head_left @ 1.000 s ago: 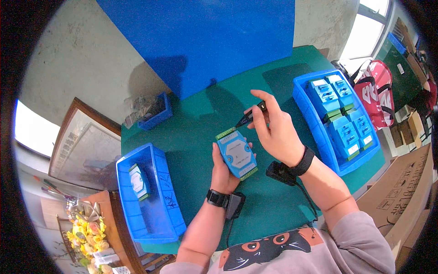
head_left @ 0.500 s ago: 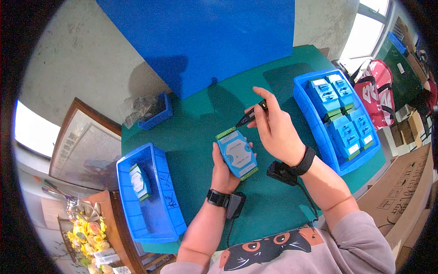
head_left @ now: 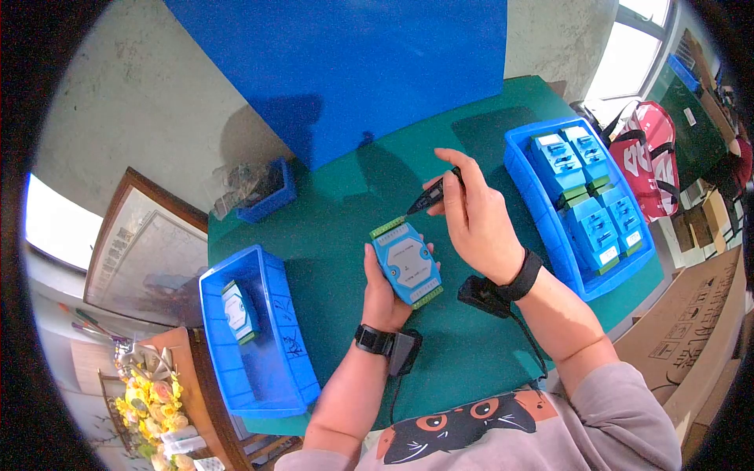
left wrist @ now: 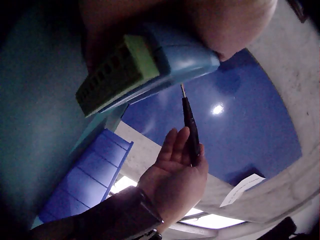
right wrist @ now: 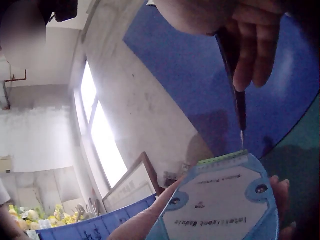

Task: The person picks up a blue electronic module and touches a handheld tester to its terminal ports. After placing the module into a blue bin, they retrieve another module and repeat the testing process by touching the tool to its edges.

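Observation:
In the head view my left hand point(head_left: 382, 292) holds a blue module point(head_left: 408, 265) from below, thumb along one side and fingertips at the other. The module has a pale label and green terminal blocks point(head_left: 388, 228) at both ends. My right hand point(head_left: 481, 228) pinches a black screwdriver point(head_left: 428, 198) between thumb and fingers, index finger raised off it. Its thin metal tip point(right wrist: 243, 139) meets the far terminal block in the right wrist view. Seen from the left wrist, the screwdriver point(left wrist: 189, 117) points up at the module's edge point(left wrist: 192, 65).
A blue bin point(head_left: 542, 228) at right contains several similar blue modules point(head_left: 591, 231). Another blue bin point(head_left: 297, 345) at left has one module point(head_left: 239, 312) inside. A small blue box point(head_left: 275, 200) with clear plastic bags stands at the back left of the green table point(head_left: 338, 228).
The screwdriver has turned in my right hand's fingers; a yellow mark on its handle no longer shows. My raised index finger shifted slightly. The left hand and module stay nearly still.

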The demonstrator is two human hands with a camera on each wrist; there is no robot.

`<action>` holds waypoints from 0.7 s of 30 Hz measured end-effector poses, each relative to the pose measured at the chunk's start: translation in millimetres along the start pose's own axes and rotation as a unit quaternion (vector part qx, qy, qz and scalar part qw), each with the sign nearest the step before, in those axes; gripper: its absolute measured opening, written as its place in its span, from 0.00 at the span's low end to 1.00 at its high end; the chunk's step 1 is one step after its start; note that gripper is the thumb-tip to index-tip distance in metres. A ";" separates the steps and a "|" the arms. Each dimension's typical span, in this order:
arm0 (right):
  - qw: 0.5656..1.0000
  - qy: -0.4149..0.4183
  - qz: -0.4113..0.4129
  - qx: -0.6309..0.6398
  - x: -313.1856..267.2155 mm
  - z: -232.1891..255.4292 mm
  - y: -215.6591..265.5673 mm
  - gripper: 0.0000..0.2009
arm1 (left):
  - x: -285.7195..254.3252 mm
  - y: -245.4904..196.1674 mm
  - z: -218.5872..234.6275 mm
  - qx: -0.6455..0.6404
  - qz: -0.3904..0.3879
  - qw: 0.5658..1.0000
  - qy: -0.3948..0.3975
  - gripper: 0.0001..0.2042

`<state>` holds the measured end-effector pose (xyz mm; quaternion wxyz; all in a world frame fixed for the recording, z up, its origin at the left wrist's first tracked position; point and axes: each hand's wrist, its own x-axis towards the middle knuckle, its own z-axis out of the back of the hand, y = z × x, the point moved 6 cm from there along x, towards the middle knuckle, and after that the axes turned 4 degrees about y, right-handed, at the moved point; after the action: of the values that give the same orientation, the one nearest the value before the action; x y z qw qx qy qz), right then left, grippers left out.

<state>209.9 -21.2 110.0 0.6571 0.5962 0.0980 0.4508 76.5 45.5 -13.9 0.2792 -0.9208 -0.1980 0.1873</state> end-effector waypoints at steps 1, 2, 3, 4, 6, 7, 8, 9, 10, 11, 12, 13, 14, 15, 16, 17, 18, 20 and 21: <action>1.000 0.004 -0.003 -0.005 0.0 -0.1 -0.1 0.16 | 0.3 0.4 0.9 -0.002 0.000 1.000 0.000 0.35; 1.000 0.007 -0.006 -0.011 0.0 -0.1 -0.4 0.16 | 0.6 0.8 1.9 -0.004 0.000 1.000 -0.001 0.35; 1.000 0.011 -0.008 -0.016 -0.1 -0.3 -0.7 0.16 | 1.0 0.9 2.7 0.002 -0.002 1.000 0.000 0.35; 1.000 0.011 -0.009 -0.015 -0.1 -0.5 -0.9 0.16 | 1.5 1.0 3.4 0.007 -0.004 1.000 0.000 0.34; 1.000 0.011 -0.011 -0.012 -0.2 -0.9 -1.4 0.16 | 1.6 0.9 3.3 0.009 -0.006 1.000 0.003 0.35; 1.000 0.010 -0.005 -0.012 0.0 -1.0 -1.3 0.16 | 1.1 0.6 2.5 0.005 -0.006 1.000 0.004 0.35; 1.000 0.009 0.002 -0.012 0.4 -1.0 -1.6 0.16 | 0.8 0.4 1.6 0.002 -0.005 1.000 0.005 0.35; 1.000 0.009 0.008 -0.012 0.6 -0.9 -1.5 0.16 | 0.5 0.1 1.1 0.003 -0.005 1.000 0.004 0.35; 1.000 0.013 0.008 -0.006 0.4 -1.4 -1.0 0.16 | 0.4 -0.2 0.4 0.005 -0.004 1.000 0.002 0.35; 1.000 0.017 0.007 0.000 -0.1 -1.9 0.0 0.17 | 0.3 -0.4 0.0 0.007 -0.003 1.000 0.001 0.35; 1.000 0.021 0.006 0.005 -0.4 -2.4 0.5 0.17 | 0.3 -0.4 -0.1 0.006 -0.003 1.000 -0.002 0.35; 1.000 0.018 0.004 0.005 -0.5 -2.2 0.1 0.17 | 0.3 -0.2 -0.1 0.006 -0.002 1.000 -0.004 0.35; 1.000 0.015 0.003 0.004 -0.3 -2.0 -0.3 0.17 | 0.3 -0.1 0.0 0.007 -0.002 1.000 -0.007 0.35; 1.000 0.012 0.001 0.003 -0.1 -1.9 -0.5 0.17 | 0.2 -0.2 -0.1 0.007 -0.002 1.000 -0.007 0.35; 1.000 0.011 0.001 0.003 -0.2 -2.1 -0.9 0.17 | 0.2 -0.1 -0.1 0.007 -0.002 1.000 -0.008 0.35; 1.000 0.009 0.000 0.004 -0.3 -2.3 -1.4 0.17 | 0.2 -0.1 0.0 0.007 -0.002 1.000 -0.008 0.35; 1.000 0.007 -0.001 0.004 -0.6 -2.4 -1.6 0.17 | 0.3 0.0 -0.1 0.008 -0.002 1.000 -0.002 0.35; 1.000 0.004 -0.011 0.014 -0.8 -3.0 -0.9 0.18 | 0.8 -0.2 0.5 0.008 -0.002 1.000 0.011 0.35; 1.000 0.003 -0.016 0.019 -0.7 -2.8 -0.5 0.18 | 0.8 -0.4 1.3 0.007 0.000 1.000 0.007 0.35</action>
<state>207.9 -19.7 108.5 0.6523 0.6057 0.1180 0.4401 76.5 46.7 -14.9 0.2874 -0.9200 -0.1948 0.1820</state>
